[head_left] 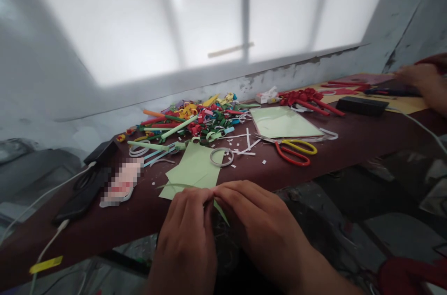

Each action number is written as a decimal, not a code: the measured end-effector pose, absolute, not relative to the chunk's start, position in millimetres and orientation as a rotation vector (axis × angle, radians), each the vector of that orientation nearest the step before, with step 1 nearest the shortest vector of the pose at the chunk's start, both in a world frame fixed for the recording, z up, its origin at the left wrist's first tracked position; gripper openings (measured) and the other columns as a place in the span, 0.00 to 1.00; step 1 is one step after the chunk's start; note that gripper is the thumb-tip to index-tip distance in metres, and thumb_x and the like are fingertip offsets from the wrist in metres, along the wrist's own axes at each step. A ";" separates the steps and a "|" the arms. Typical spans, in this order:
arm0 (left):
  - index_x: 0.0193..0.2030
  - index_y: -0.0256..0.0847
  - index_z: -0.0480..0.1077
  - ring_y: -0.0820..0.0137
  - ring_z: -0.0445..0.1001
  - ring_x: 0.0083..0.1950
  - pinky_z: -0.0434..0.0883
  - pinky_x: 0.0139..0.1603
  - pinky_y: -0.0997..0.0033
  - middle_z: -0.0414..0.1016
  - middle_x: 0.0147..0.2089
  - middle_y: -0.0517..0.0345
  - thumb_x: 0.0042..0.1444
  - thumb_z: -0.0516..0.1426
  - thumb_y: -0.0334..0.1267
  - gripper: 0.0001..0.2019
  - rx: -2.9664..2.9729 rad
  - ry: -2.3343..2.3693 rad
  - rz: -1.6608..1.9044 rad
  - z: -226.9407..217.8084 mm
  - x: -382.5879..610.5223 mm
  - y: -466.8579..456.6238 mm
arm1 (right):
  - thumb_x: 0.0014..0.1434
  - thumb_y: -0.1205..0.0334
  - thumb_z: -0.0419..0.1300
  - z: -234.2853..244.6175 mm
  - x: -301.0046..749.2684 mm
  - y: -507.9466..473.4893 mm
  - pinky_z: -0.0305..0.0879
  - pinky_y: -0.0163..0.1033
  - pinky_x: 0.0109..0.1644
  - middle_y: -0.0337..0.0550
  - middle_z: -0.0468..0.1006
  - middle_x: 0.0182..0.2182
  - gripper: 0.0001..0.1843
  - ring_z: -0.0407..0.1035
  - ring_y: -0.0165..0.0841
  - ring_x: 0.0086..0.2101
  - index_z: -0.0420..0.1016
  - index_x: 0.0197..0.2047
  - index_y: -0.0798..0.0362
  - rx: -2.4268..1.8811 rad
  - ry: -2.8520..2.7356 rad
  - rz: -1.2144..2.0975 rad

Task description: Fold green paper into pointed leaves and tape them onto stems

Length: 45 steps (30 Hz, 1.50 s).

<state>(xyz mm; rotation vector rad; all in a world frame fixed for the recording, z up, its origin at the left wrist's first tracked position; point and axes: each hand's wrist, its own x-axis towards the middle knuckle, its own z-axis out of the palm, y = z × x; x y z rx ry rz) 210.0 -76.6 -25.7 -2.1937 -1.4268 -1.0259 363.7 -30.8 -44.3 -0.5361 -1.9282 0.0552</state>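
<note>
My left hand (190, 220) and my right hand (256, 211) meet at the near edge of the table, fingertips pinched together. Between them is a thin light green paper strip (222, 213); one end sticks out left over the paper sheets, the other hangs below the fingers. The pinched part is hidden by my fingers. Just beyond my hands lie light green paper sheets (192, 164), overlapping at angles. A roll of narrow tape (221, 157) rests on their right side. Scissors (293, 148) with one red and one yellow handle lie open to the right.
A heap of coloured paper pieces (199, 118) stands toward the wall. A stack of green paper (284, 122) lies right of it, near red paper flowers (303, 97). Cabled black power banks (82, 197) sit at left. Another person's hand (417, 74) is at far right.
</note>
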 end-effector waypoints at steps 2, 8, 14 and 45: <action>0.47 0.44 0.65 0.72 0.76 0.42 0.71 0.45 0.75 0.75 0.40 0.60 0.66 0.49 0.27 0.09 -2.198 -1.426 -1.009 -21.3 212.0 -75.5 | 0.70 0.73 0.54 -43.8 364.1 -29.3 0.78 0.42 0.46 0.51 0.83 0.41 0.12 0.78 0.39 0.40 0.77 0.49 0.60 -0.533 -1.953 0.041; 0.44 0.45 0.66 0.69 0.76 0.39 0.72 0.39 0.70 0.75 0.38 0.60 0.64 0.50 0.27 0.08 -2.161 -1.491 -1.019 -15.4 217.3 -71.7 | 0.69 0.72 0.55 -46.5 359.9 -26.8 0.78 0.41 0.46 0.49 0.84 0.40 0.11 0.79 0.38 0.40 0.78 0.49 0.57 -0.553 -1.910 0.062; 0.43 0.44 0.67 0.70 0.76 0.40 0.72 0.40 0.72 0.75 0.38 0.59 0.65 0.50 0.30 0.07 -2.193 -1.554 -1.096 -18.7 215.8 -72.5 | 0.69 0.72 0.56 -45.2 360.4 -28.0 0.78 0.38 0.48 0.46 0.84 0.40 0.13 0.80 0.35 0.40 0.80 0.49 0.55 -0.558 -1.870 0.234; 0.46 0.47 0.69 0.76 0.76 0.43 0.71 0.40 0.81 0.76 0.42 0.61 0.70 0.50 0.35 0.07 -2.246 -1.647 -1.252 -19.0 219.0 -78.6 | 0.66 0.71 0.59 -42.7 362.9 -34.0 0.79 0.35 0.48 0.45 0.86 0.39 0.11 0.81 0.33 0.39 0.83 0.46 0.53 -0.543 -1.709 0.232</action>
